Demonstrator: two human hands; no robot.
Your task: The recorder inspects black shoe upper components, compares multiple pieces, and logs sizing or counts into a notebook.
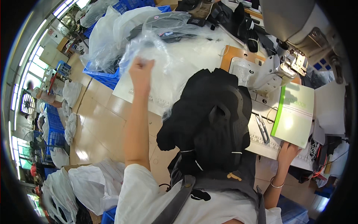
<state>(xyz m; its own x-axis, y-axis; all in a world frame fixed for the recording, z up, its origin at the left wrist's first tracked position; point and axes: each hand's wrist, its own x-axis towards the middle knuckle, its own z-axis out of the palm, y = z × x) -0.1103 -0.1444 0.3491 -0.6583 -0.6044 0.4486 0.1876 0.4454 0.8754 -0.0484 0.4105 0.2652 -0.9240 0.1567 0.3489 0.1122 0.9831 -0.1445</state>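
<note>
My left hand, raised over the far left of the worktable, is closed at the edge of a crumpled clear plastic bag, seemingly pinching it; motion softens the fingertips. At the right, my right hand grips the lower edge of a pale green notebook, its fingers partly hidden beneath it. A bulky bundle of black fabric with grey trim lies across my lap and against the table edge, touched by neither hand. Between the bundle and the notebook rests a pair of small thread snips.
A sewing machine stands at the right of the white worktable. Black shoe-like items pile up behind it. Blue crates with plastic bags sit at the far left. White sacks stand on the floor near my left side.
</note>
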